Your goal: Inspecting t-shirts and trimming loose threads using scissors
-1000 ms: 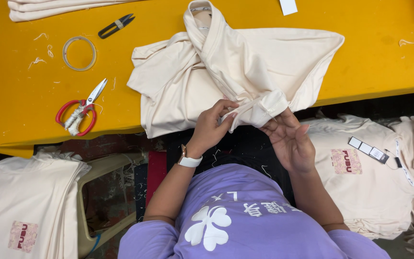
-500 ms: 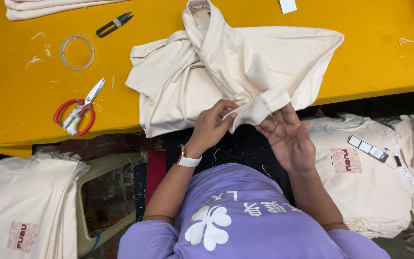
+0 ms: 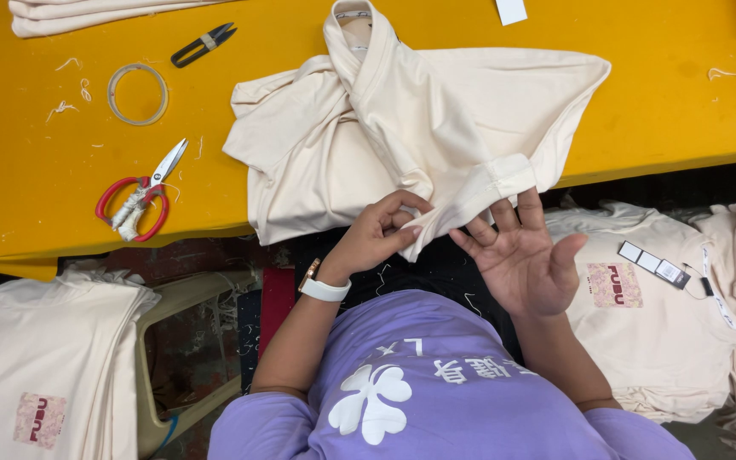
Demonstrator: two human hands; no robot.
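Cream garment lies bunched on the yellow table, its collar toward the far edge and one cuffed sleeve hanging over the near edge toward the person. Left hand is closed narrow on the sleeve's end, thumb and fingers pinched on the cloth just below the table edge, with a white watch on that wrist. Right hand is spread wide, palm up, holding nothing; its fingertips reach up to the sleeve cuff, and whether they touch it I cannot tell. To the left of the garment, on the table, lie red-handled scissors, and beyond them a clear roll of tape and small black thread snips. More folded cream cloth sits at the table's far left corner. Below the table edge, right of the garment, lies another cream shirt with a pink print and a hang tag; down to the left sits a stack of similar shirts.
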